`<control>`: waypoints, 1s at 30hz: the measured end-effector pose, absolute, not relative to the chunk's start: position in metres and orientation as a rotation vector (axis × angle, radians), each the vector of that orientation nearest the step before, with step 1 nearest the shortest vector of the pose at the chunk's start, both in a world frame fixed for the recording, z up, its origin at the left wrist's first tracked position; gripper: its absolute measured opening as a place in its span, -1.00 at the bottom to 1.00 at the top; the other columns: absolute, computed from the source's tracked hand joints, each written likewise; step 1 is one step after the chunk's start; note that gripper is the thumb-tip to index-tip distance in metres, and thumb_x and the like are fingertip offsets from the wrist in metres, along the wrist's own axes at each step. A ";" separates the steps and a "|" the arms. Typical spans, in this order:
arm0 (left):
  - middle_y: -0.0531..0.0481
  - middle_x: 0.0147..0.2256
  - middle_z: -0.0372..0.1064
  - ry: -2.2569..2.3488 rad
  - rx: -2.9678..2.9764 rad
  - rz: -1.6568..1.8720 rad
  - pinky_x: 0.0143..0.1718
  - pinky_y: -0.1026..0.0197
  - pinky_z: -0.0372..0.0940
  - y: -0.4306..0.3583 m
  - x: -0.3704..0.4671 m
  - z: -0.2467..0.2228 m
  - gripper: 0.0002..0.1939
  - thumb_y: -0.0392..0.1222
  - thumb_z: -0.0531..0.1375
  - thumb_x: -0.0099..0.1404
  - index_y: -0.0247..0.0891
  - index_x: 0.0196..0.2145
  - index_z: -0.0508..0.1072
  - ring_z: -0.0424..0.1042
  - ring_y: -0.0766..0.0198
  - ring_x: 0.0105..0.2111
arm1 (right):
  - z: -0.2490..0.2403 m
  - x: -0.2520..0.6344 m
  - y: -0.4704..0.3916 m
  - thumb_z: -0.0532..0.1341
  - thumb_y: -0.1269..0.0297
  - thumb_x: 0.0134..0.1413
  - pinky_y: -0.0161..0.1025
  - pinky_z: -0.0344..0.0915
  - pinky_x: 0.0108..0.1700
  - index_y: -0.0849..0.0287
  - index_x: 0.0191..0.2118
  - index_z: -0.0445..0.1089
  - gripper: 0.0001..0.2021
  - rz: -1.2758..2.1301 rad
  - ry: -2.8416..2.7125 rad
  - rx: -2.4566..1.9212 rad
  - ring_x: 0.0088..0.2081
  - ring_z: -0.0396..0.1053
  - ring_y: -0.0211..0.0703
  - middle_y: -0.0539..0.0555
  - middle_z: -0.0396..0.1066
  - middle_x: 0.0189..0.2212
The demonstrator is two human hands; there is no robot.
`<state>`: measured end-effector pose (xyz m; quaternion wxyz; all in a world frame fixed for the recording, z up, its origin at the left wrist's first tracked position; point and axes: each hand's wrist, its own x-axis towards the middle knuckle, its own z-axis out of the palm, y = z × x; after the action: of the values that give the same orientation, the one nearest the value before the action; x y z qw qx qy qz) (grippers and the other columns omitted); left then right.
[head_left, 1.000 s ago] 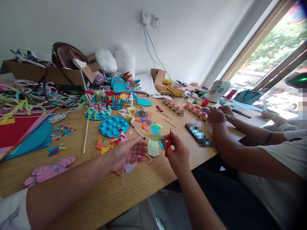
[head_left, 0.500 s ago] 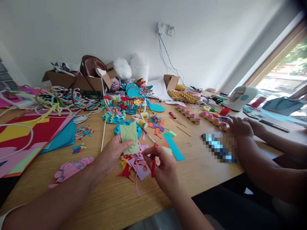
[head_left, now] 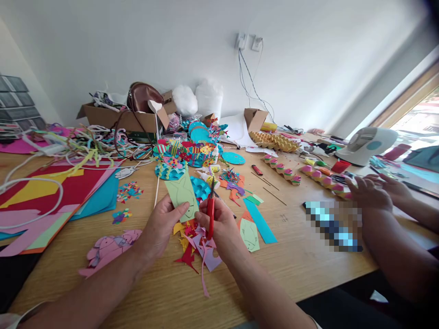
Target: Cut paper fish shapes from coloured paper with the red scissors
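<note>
Beneath and all around the scrap pile [head_left: 197, 242], a wide wooden bench [head_left: 274, 274]. Well to the left of the scrap pile, a spread of coloured sheets [head_left: 65, 194], red, yellow, pink and blue among them. Far behind it, toward the left, a cardboard box [head_left: 113, 119]. Near its left side, a loose heap of pink paper fish [head_left: 111, 249]. Well to its right, a co-worker's hands [head_left: 372, 196], close to a painted egg-carton strip [head_left: 325, 181].

Just over the scrap pile's far left edge, with the left hand [head_left: 163, 224], holds a green card [head_left: 181, 194] bearing a drawn fish, thumb pressed on the front, fingers behind. Over its far right edge, with the right hand [head_left: 221, 224], closed round the handles, grips red-handled scissors [head_left: 210, 217], blades upward; cannot tell how far apart. Right of the scrap pile, a blue paper strip [head_left: 259, 220] and, nearer, a second green card [head_left: 249, 235], also fish-drawn. Farther back on that side, thin sticks [head_left: 274, 195].
</note>
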<state>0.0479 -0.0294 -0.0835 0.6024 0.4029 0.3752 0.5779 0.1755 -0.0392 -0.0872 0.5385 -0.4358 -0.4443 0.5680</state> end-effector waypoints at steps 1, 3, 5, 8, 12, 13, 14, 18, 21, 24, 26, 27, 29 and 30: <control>0.00 -0.27 0.56 0.853 0.930 1.316 -0.21 0.24 0.32 -0.030 0.047 -0.084 -0.71 -0.20 0.34 0.03 -0.23 -0.23 0.50 0.48 0.19 -0.24 | -0.089 0.176 -0.038 0.34 0.27 -0.30 -0.35 0.10 -0.50 0.14 -0.43 0.26 -0.73 1.347 -1.037 -1.033 -0.55 0.18 -0.33 -0.12 0.25 -0.57; -0.01 -0.25 0.55 0.821 0.929 1.256 -0.23 0.23 0.33 -0.030 0.046 -0.085 -0.71 -0.18 0.32 0.06 -0.22 -0.21 0.50 0.48 0.19 -0.26 | -0.092 0.177 -0.038 0.33 0.30 -0.29 -0.35 0.10 -0.49 0.15 -0.42 0.27 -0.75 1.331 -1.043 -1.035 -0.55 0.18 -0.32 -0.12 0.25 -0.56; -0.02 -0.33 0.55 0.827 0.954 1.173 -0.27 0.24 0.33 -0.029 0.043 -0.085 -0.76 -0.15 0.32 0.05 -0.25 -0.28 0.53 0.48 0.21 -0.34 | -0.093 0.178 -0.038 0.32 0.31 -0.30 -0.33 0.14 -0.45 0.14 -0.43 0.26 -0.76 1.308 -1.093 -1.029 -0.52 0.20 -0.30 -0.11 0.26 -0.55; 0.00 -0.47 0.51 0.892 1.011 1.060 -0.45 0.30 0.27 -0.029 0.040 -0.085 -0.83 -0.16 0.34 -0.01 -0.28 -0.42 0.55 0.41 0.28 -0.49 | -0.093 0.180 -0.039 0.31 0.30 -0.28 -0.29 0.17 -0.40 0.14 -0.45 0.25 -0.78 1.275 -1.142 -1.043 -0.49 0.23 -0.27 -0.09 0.27 -0.53; 0.03 -0.47 0.50 0.936 1.124 1.037 -0.52 0.31 0.22 -0.029 0.038 -0.081 -0.82 -0.20 0.33 -0.05 -0.24 -0.40 0.56 0.36 0.29 -0.52 | -0.091 0.182 -0.042 0.28 0.31 -0.28 -0.31 0.16 -0.42 0.14 -0.46 0.25 -0.80 1.271 -1.150 -1.053 -0.50 0.22 -0.28 -0.10 0.24 -0.55; 0.03 -0.46 0.51 0.944 1.154 1.041 -0.47 0.30 0.25 -0.029 0.038 -0.081 -0.81 -0.21 0.33 -0.06 -0.23 -0.39 0.55 0.38 0.27 -0.49 | -0.090 0.182 -0.042 0.29 0.32 -0.29 -0.32 0.16 -0.42 0.15 -0.46 0.25 -0.80 1.275 -1.147 -1.044 -0.50 0.22 -0.29 -0.11 0.24 -0.55; 0.03 -0.43 0.52 0.954 1.181 1.045 -0.41 0.27 0.28 -0.029 0.039 -0.081 -0.80 -0.23 0.34 -0.07 -0.22 -0.39 0.55 0.41 0.23 -0.44 | -0.090 0.182 -0.042 0.29 0.31 -0.30 -0.32 0.16 -0.42 0.15 -0.46 0.25 -0.79 1.280 -1.141 -1.039 -0.49 0.22 -0.28 -0.11 0.25 -0.55; 0.00 -0.38 0.54 1.013 1.212 1.064 -0.29 0.21 0.30 -0.029 0.038 -0.081 -0.76 -0.27 0.33 -0.09 -0.23 -0.36 0.54 0.44 0.15 -0.32 | -0.092 0.184 -0.041 0.30 0.27 -0.28 -0.31 0.19 -0.41 0.15 -0.42 0.26 -0.77 1.240 -1.118 -1.054 -0.49 0.24 -0.27 -0.09 0.28 -0.54; 0.03 -0.44 0.49 1.027 1.157 1.103 -0.38 0.25 0.29 -0.032 0.037 -0.076 -0.79 -0.23 0.31 -0.03 -0.25 -0.35 0.52 0.42 0.22 -0.41 | -0.089 0.187 -0.043 0.32 0.22 -0.23 -0.32 0.18 -0.44 0.14 -0.40 0.26 -0.74 1.191 -1.127 -1.058 -0.49 0.25 -0.26 -0.08 0.28 -0.53; 0.09 -0.53 0.42 1.013 1.069 1.190 -0.47 0.28 0.27 -0.041 0.035 -0.065 -0.83 -0.20 0.32 -0.02 -0.25 -0.42 0.47 0.35 0.31 -0.53 | -0.081 0.188 -0.054 0.26 0.12 -0.09 -0.32 0.15 -0.46 0.15 -0.42 0.24 -0.76 1.204 -1.198 -1.068 -0.51 0.22 -0.27 -0.06 0.28 -0.54; 0.10 -0.57 0.40 1.018 1.018 1.236 -0.50 0.29 0.28 -0.049 0.035 -0.057 -0.84 -0.18 0.33 -0.04 -0.26 -0.50 0.44 0.32 0.33 -0.55 | -0.079 0.186 -0.065 0.17 0.05 0.03 -0.32 0.13 -0.48 0.17 -0.47 0.25 -0.73 1.259 -1.312 -1.095 -0.53 0.19 -0.26 -0.03 0.28 -0.58; 0.09 -0.58 0.39 1.025 1.004 1.248 -0.50 0.29 0.29 -0.052 0.036 -0.054 -0.84 -0.17 0.33 -0.04 -0.27 -0.53 0.44 0.33 0.32 -0.55 | -0.080 0.184 -0.072 0.15 0.01 0.03 -0.32 0.13 -0.49 0.16 -0.51 0.23 -0.69 1.275 -1.347 -1.100 -0.54 0.18 -0.26 -0.03 0.26 -0.61; 0.06 -0.58 0.41 1.039 0.989 1.260 -0.49 0.28 0.31 -0.059 0.037 -0.051 -0.84 -0.16 0.32 -0.04 -0.28 -0.55 0.45 0.35 0.31 -0.53 | -0.087 0.178 -0.084 0.13 -0.05 0.03 -0.32 0.15 -0.49 0.16 -0.52 0.23 -0.64 1.322 -1.364 -1.058 -0.55 0.19 -0.26 -0.02 0.26 -0.61; 0.05 -0.58 0.41 1.043 0.979 1.269 -0.48 0.28 0.31 -0.062 0.039 -0.051 -0.84 -0.16 0.32 -0.04 -0.28 -0.55 0.45 0.35 0.30 -0.52 | -0.092 0.175 -0.089 0.12 -0.10 0.02 -0.32 0.14 -0.52 0.15 -0.53 0.22 -0.61 1.340 -1.341 -1.046 -0.58 0.17 -0.26 -0.02 0.24 -0.64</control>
<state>0.0386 -0.0624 -0.0510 0.5767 0.4184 0.4455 0.5421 0.1748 -0.0892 -0.0921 0.4692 -0.4265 -0.5471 0.5465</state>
